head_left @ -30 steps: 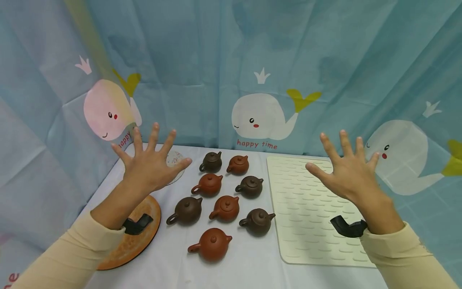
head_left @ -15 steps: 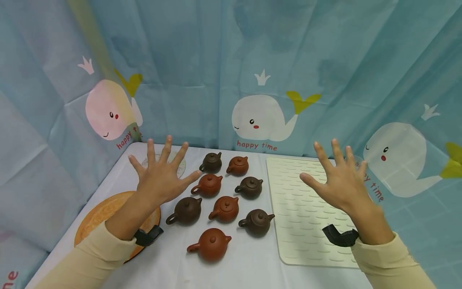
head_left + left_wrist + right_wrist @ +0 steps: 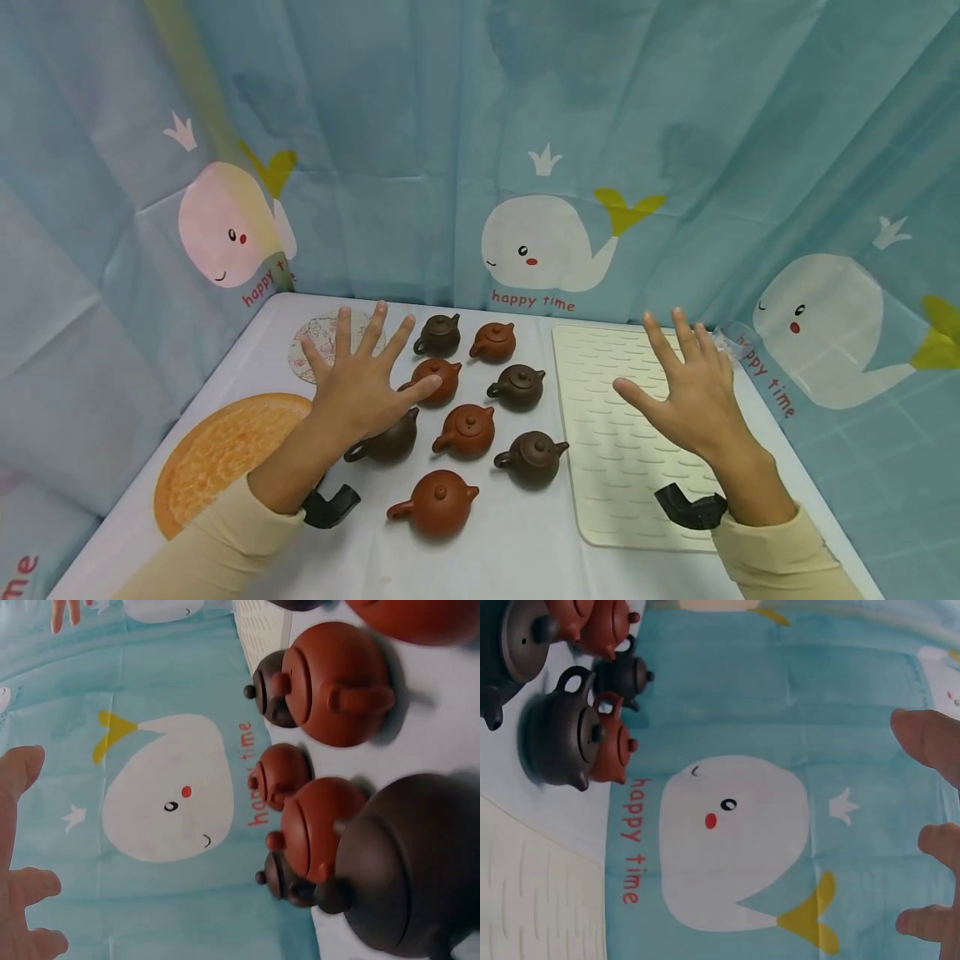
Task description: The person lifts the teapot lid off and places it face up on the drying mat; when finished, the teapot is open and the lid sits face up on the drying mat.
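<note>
My left hand (image 3: 358, 396) hovers over the left side of a group of teapots with fingers spread and nothing held. It partly covers a dark brown teapot (image 3: 397, 440) and overlaps a reddish teapot (image 3: 444, 377) in the head view. Several small clay teapots, reddish and dark brown, stand with lids on; nearest the front is a reddish teapot (image 3: 441, 505). Over the cream ridged mat (image 3: 626, 492) my right hand (image 3: 693, 404) is held in the air, fingers apart, holding nothing. Both wrist views show fingertips apart from the teapots, such as a dark teapot (image 3: 566, 739).
A round orange-brown textured mat (image 3: 225, 450) lies at the left, partly behind my sleeve. Behind it is a round patterned disc (image 3: 303, 360). Something clear and shiny (image 3: 731, 343) sits beyond the right hand. A blue whale-print curtain (image 3: 405, 167) closes off the back and sides.
Both hands have moved inward and lower in the head view, the left to the right and the right to the left. Fingers stay spread. The teapots have not moved.
</note>
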`<state>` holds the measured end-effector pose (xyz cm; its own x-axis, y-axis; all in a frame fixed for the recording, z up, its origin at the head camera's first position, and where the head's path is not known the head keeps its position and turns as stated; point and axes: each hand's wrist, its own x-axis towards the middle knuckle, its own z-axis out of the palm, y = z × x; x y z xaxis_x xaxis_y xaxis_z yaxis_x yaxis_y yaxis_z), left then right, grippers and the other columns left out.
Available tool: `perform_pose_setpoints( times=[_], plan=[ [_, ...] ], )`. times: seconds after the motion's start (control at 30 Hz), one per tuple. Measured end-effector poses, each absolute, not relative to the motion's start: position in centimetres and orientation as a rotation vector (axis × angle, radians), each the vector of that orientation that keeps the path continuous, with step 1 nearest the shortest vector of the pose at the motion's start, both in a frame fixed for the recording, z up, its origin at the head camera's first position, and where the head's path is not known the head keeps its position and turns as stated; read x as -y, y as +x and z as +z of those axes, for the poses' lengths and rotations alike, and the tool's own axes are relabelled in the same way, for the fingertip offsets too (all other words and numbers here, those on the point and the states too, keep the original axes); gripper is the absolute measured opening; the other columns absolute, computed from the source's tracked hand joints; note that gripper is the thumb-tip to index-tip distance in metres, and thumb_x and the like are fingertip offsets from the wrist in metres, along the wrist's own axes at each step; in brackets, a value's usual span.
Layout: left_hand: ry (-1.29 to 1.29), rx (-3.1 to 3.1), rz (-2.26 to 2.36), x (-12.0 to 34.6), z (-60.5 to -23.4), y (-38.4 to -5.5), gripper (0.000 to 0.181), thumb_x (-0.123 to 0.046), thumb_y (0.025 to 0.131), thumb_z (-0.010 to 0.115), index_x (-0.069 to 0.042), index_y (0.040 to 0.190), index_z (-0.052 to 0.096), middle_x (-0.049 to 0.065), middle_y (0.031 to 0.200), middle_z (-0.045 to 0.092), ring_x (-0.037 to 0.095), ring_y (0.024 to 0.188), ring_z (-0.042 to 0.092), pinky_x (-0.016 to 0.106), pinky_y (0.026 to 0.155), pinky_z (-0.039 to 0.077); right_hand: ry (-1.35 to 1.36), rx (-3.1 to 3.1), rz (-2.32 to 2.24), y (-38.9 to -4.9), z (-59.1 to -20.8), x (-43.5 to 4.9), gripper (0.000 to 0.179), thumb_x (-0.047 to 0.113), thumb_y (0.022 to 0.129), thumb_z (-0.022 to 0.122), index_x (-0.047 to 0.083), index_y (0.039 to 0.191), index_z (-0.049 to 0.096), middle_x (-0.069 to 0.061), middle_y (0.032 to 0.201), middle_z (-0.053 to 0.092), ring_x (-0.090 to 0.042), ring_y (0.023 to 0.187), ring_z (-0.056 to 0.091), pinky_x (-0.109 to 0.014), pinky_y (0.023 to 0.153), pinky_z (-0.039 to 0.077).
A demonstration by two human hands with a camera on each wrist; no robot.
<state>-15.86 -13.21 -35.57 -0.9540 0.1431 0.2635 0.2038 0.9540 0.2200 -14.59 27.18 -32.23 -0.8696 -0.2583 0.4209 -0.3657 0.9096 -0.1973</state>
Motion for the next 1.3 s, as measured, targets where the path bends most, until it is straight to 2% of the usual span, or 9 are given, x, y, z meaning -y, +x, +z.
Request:
perform_pose_setpoints(
  times=[0.37,0.67,0.9,1.0,1.13,1.3],
  plan=[
    [-0.305,2.842,-0.427,11.8,-37.0,-15.1,0.097,-0.087,0.077,0.034,-0.028,0.154,0.025,0.006,0.161,0.007,0.037,0.14,-0.019,0.072,0.094,-0.016,0.634,2.54,0.573,-14.7,-34.3,-27.1,0.086,0.043,0.082,0.074,0.02,0.153,0.031,-0.017,0.155,0.024,-0.049,0.136,0.02,-0.076,0.093,0.018],
    [-0.416,2.817,-0.537,9.9,-38.1,-14.3,0.097,-0.079,0.076,0.054,-0.029,0.154,0.027,0.005,0.16,0.012,0.037,0.142,-0.01,0.074,0.097,-0.004,0.701,2.462,0.706,-14.6,-36.3,-26.7,0.079,0.028,0.08,0.079,0.012,0.147,0.041,-0.014,0.149,0.035,-0.047,0.128,0.031,-0.068,0.091,0.028],
    [-0.505,2.755,-0.641,8.9,-39.1,-14.0,0.094,-0.07,0.075,0.065,-0.028,0.152,0.032,0.007,0.158,0.021,0.04,0.142,0.005,0.071,0.1,0.009,0.712,2.468,0.846,-14.7,-37.8,-26.4,0.074,0.019,0.08,0.079,0.012,0.145,0.044,-0.013,0.145,0.041,-0.039,0.13,0.033,-0.064,0.092,0.031],
    [-0.57,2.708,-0.718,8.6,-39.5,-13.8,0.09,-0.064,0.077,0.069,-0.024,0.15,0.037,0.009,0.154,0.029,0.04,0.139,0.02,0.067,0.101,0.02,0.731,2.459,0.877,-14.9,-38.5,-26.3,0.071,0.017,0.08,0.079,0.012,0.144,0.047,-0.012,0.143,0.044,-0.036,0.129,0.036,-0.062,0.093,0.033],
    [-0.634,2.649,-0.883,8.1,-40.0,-13.7,0.08,-0.049,0.078,0.076,-0.018,0.145,0.046,0.009,0.145,0.043,0.035,0.129,0.038,0.06,0.096,0.035,0.751,2.444,0.896,-15.1,-39.2,-26.0,0.065,0.015,0.08,0.079,0.012,0.139,0.053,-0.009,0.133,0.052,-0.032,0.122,0.044,-0.056,0.092,0.036],
    [-0.656,2.663,-1.062,7.3,-40.3,-13.4,0.072,-0.037,0.079,0.08,-0.019,0.142,0.05,0.004,0.137,0.052,0.027,0.125,0.046,0.054,0.095,0.04,0.769,2.429,0.917,-15.4,-40.0,-25.6,0.061,0.012,0.079,0.08,0.012,0.135,0.057,-0.001,0.114,0.059,-0.024,0.109,0.05,-0.049,0.085,0.04]
  ],
)
